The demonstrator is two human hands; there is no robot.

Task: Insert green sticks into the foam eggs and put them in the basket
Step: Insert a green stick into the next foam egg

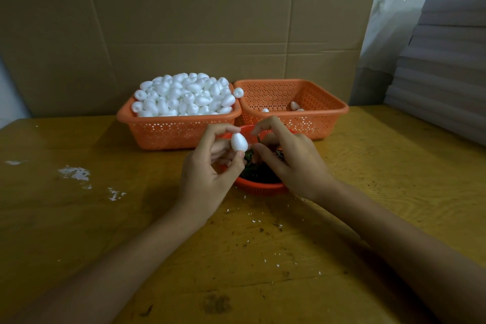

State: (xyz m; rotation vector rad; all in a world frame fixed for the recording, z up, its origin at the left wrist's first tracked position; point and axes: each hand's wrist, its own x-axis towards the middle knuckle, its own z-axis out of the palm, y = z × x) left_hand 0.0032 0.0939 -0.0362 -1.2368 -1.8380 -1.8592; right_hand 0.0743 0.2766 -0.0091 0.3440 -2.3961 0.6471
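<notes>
**stick to egg: where this can go wrong**

your left hand [207, 166] pinches one foam egg [238, 141], index finger on the top end and thumb under the narrow end. it sits above the small red basket [260, 186] of dark green sticks [259, 172]. your right hand [292, 163] is curled just beside it. thumb and index finger seem to pinch a thin green stick [259, 139], though it is small and partly hidden, so i cannot tell how firm that grip is.

the main risk is the angle. if the stick goes in off the egg's long axis, i judge it could break out through the side or tear the foam. the white crumbs [75, 173] on the wooden table [105, 231] suggest this foam sheds easily. your left thumb sits at the very end the stick looks aimed at, so a slip could jab it.

a two-point pinch lets a smooth egg spin or pop out under a push. if it falls, it probably lands among the sticks or rolls across the table. squeezing harder to prevent that may dent it.

the right orange basket [328, 110] holds only a few eggs and is well apart, behind your hands. the left orange basket [178, 123] is heaped, and a loose egg [238, 92] rests on the rims between the two. reaching over there could knock plain eggs in among the finished ones.
</notes>
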